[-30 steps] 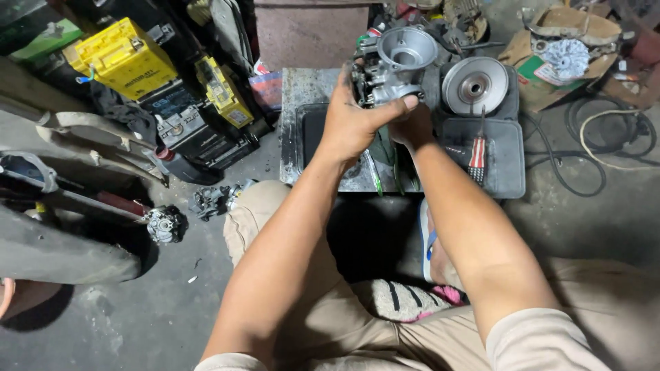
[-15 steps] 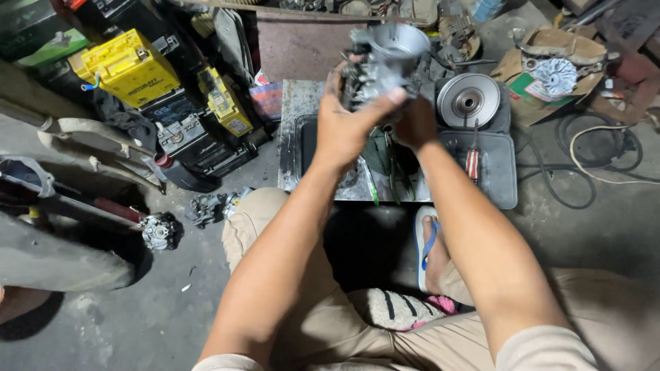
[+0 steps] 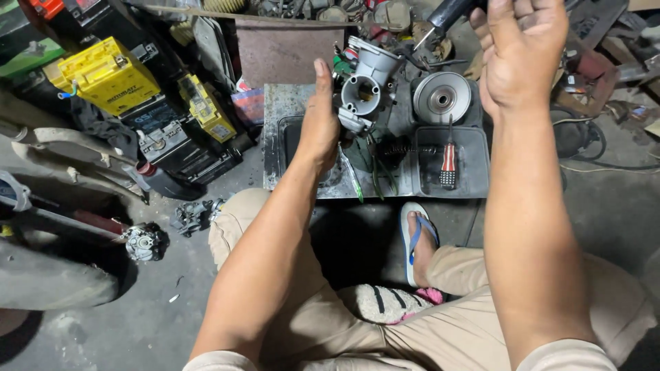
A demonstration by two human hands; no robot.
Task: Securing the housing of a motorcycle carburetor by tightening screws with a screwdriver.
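Hands have split apart now. Before, both held the grey carburetor (image 3: 368, 86); now only the left hand (image 3: 320, 127) grips it, above the far edge of the metal tray (image 3: 275, 137). Right hand (image 3: 519, 55) has let go and lifted up, open and empty.

grey metal tray (image 3: 275, 110) on concrete floor (image 3: 137, 323); screwdriver (image 3: 448, 161), round metal disc (image 3: 441, 97) in tray.
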